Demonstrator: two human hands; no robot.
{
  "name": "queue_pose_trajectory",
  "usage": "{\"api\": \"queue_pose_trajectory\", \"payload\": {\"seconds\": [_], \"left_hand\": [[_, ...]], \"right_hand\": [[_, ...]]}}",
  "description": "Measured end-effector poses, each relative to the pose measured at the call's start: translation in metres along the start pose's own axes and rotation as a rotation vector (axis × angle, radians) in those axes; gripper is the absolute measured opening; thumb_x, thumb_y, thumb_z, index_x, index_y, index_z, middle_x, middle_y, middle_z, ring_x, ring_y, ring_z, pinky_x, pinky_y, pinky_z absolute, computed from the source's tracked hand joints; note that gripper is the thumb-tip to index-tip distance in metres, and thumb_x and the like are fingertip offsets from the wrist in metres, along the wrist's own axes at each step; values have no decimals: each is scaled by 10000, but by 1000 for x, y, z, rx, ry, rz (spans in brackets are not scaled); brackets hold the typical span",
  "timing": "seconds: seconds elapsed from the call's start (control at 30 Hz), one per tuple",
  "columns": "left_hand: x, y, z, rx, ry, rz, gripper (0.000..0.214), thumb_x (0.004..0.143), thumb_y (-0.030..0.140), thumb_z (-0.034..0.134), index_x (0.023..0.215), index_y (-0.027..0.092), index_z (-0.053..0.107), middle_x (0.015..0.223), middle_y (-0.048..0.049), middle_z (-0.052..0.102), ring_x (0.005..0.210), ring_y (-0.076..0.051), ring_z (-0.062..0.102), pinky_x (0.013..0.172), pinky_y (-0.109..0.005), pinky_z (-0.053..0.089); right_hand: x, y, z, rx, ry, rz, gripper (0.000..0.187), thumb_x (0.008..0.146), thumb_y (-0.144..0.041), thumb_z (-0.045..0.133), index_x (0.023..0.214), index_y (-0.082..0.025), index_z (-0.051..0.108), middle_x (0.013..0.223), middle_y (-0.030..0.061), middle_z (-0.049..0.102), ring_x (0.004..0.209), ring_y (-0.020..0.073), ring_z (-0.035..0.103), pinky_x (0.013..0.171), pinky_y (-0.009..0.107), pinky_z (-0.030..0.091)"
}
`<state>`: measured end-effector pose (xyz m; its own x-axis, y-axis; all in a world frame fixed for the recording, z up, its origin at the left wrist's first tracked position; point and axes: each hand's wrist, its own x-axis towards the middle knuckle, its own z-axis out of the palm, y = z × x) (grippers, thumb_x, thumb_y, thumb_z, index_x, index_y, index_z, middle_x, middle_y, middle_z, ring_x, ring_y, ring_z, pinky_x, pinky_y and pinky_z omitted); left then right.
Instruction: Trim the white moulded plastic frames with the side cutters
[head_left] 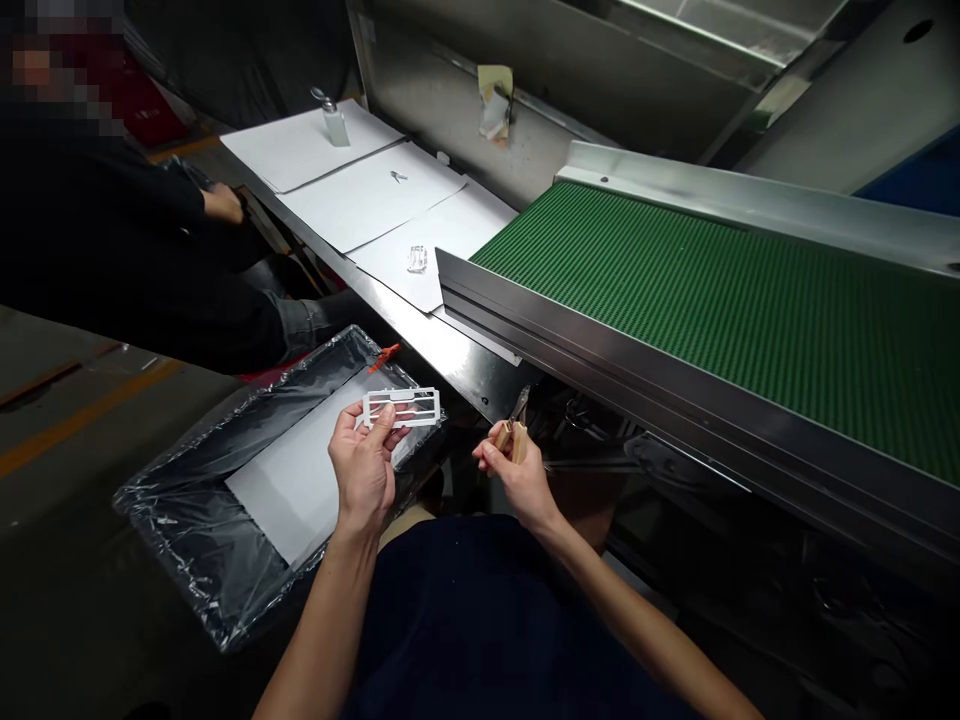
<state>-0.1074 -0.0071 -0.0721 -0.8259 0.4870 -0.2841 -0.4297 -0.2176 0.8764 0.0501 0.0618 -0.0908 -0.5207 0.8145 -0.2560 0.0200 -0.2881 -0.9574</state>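
Note:
A small white plastic frame (422,393) with thin inner bars is pinched between the thumb and fingers of my left hand (364,465). It is held up over the near right end of a crate lined with clear plastic (180,590). My right hand (529,485) is closed around the tan handles of a pair of nippers (519,440), whose metal jaws point up and away from me. The nippers and the white frame are apart. Whether the jaws are open is too small to tell.
White sheets (360,205) cover the metal table; a bottle (335,125), a small metal piece (398,177) and a clear part (418,260) lie there. A green conveyor belt (712,290) with raised metal sides stands right. Another person's hand (223,204) is at left. A grey sheet (292,480) lies in the crate.

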Motion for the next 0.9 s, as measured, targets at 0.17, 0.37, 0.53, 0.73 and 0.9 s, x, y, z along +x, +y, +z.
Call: {"api": "queue_pose_trajectory", "payload": {"seconds": [0.17,0.37,0.53,0.73,0.9], "left_hand": [[-1,1,-1,11,4,2,313,668,198,739,905,151,540,802,-53,688,705,-154,664,638,-233,525],[-6,4,-4,5,10,3,318,661,189,747,901,154,541,798,-41,683,719,-155,663,627,-222,523],[-11,10,-10,14,35,19,322,671,189,740,919,157,537,820,-48,684,741,-160,666,646,-227,520],[-15,18,-18,6,78,33,342,653,193,752,921,157,543,815,-57,691,727,-164,668,629,-228,519],[-15,22,-23,-15,110,39,351,635,182,761,907,156,541,797,-45,690,697,-156,665,611,-223,520]], "right_hand": [[3,-4,0,-32,5,-21,204,779,-300,584,878,-185,448,709,-1,603,595,113,538,588,246,432],[15,-11,5,-142,-7,-88,155,813,-315,545,855,-187,469,613,-32,554,513,94,486,517,221,390],[30,-23,17,-165,-32,-142,179,791,-336,570,837,-187,482,638,-35,535,572,109,539,552,230,420],[41,-35,37,-145,-117,-154,185,778,-330,557,824,-182,456,756,15,623,627,121,580,628,268,480],[50,-38,54,-63,-202,-149,172,747,-285,571,819,-183,452,748,10,626,658,123,596,659,272,492]]}}
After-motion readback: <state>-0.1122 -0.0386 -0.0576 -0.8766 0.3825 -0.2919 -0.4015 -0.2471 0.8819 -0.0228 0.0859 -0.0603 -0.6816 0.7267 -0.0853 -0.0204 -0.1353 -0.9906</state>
